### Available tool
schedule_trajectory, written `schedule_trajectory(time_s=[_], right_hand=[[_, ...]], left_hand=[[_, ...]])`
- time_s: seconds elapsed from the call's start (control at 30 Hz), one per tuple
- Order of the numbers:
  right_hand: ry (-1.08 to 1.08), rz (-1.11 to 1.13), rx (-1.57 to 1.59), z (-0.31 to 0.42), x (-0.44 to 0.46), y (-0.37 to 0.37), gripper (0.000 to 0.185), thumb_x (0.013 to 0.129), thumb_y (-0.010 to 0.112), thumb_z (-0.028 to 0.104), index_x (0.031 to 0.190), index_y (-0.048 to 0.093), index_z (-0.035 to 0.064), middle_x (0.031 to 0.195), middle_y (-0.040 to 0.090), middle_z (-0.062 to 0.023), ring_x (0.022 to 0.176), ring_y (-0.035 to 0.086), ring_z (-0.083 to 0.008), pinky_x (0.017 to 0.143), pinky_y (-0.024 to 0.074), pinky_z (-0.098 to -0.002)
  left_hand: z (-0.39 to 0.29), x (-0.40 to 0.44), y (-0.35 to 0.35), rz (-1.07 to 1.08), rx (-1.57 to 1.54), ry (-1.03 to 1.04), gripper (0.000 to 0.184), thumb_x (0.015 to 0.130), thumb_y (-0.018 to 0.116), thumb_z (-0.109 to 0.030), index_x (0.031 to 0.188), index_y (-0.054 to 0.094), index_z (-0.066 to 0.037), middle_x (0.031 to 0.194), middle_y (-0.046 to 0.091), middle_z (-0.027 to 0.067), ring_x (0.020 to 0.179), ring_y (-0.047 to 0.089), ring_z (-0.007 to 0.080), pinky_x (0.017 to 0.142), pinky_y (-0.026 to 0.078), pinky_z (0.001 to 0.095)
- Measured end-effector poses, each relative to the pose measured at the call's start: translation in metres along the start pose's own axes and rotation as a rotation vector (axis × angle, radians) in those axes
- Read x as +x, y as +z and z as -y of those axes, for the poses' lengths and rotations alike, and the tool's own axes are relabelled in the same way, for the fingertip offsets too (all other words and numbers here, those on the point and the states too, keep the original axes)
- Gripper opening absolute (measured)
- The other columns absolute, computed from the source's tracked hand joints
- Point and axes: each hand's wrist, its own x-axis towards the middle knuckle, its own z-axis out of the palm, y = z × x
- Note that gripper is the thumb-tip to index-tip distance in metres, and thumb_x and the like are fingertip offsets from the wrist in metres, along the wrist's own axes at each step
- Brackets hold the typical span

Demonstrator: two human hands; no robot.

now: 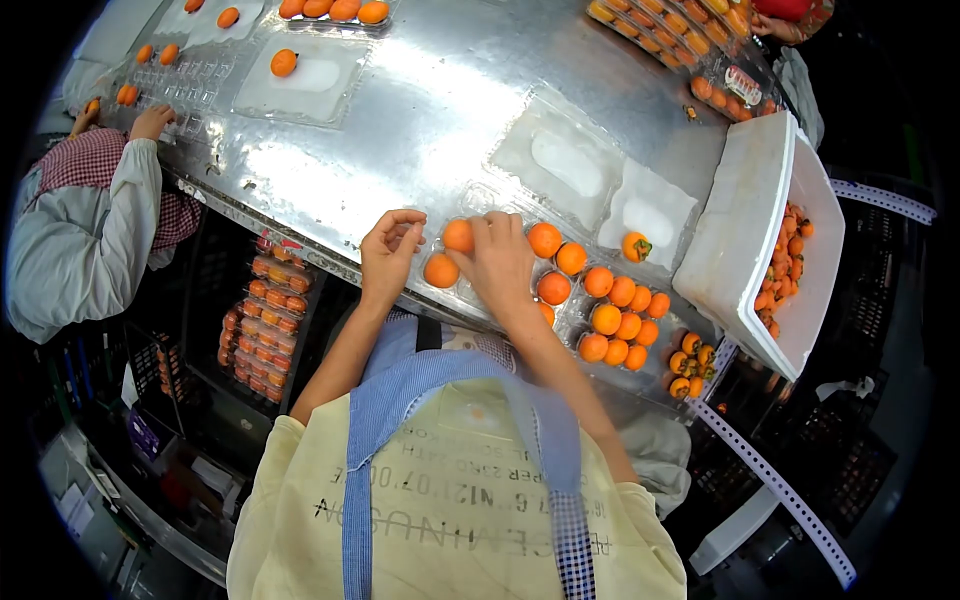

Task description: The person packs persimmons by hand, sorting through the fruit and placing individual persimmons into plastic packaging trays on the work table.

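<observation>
My right hand [503,262] reaches over a clear plastic tray, its thumb and fingers closed around an orange persimmon [458,236]. Just below that fruit, another persimmon [441,270] sits in the same tray. My left hand [388,258] hovers at the tray's left side, fingers loosely bent and apart, holding nothing. Right of my right hand, several more persimmons [544,240] sit in the tray, partly hidden by my forearm. A fuller group of persimmons [627,326] stands in rows farther right. One persimmon [636,247] with its green calyx upward rests on a white liner [655,212].
A white foam box [740,215] of persimmons tilts at the table's right edge. Packed clear boxes [660,30] stand at the far right, near another person's hand [777,28]. At left, a co-worker's hand [152,122] is over a clear tray [195,80]. Stacked packs [268,320] stand below the edge.
</observation>
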Motion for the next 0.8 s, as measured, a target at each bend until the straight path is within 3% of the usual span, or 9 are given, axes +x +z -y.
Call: schedule_trajectory(time_s=[0.33, 0.53, 0.8], right_hand=[[0.077, 0.012, 0.063, -0.005, -0.002, -0.002, 0.046, 0.060, 0.080, 0.031, 0.092, 0.059, 0.0043, 0.097, 0.054, -0.0086, 0.089, 0.051, -0.0267, 0.067, 0.0466, -0.0360], [0.336, -0.059, 0.060, -0.047, -0.010, -0.052, 0.047, 0.066, 0.076, 0.029, 0.103, 0.060, 0.0047, 0.102, 0.058, -0.0094, 0.093, 0.053, -0.0272, 0.075, 0.0464, -0.0380], [0.168, 0.090, -0.099, -0.083, -0.027, -0.059, 0.047, 0.063, 0.076, 0.026, 0.103, 0.061, 0.0064, 0.097, 0.059, -0.0059, 0.093, 0.053, -0.0260, 0.077, 0.0413, -0.0377]], left_hand=[[-0.002, 0.000, 0.002, 0.028, 0.019, -0.032, 0.014, 0.089, 0.057, -0.005, 0.102, 0.060, -0.002, 0.088, 0.064, 0.0024, 0.073, 0.057, 0.0068, 0.064, 0.046, 0.0197], [-0.003, -0.001, 0.003, 0.025, 0.057, 0.003, 0.013, 0.089, 0.056, -0.006, 0.102, 0.060, -0.002, 0.084, 0.063, 0.0016, 0.073, 0.058, 0.0061, 0.064, 0.046, 0.0198], [-0.004, -0.001, 0.014, 0.102, 0.050, -0.017, 0.013, 0.089, 0.056, -0.005, 0.101, 0.060, -0.002, 0.078, 0.060, 0.0002, 0.070, 0.056, 0.0048, 0.062, 0.044, 0.0181]])
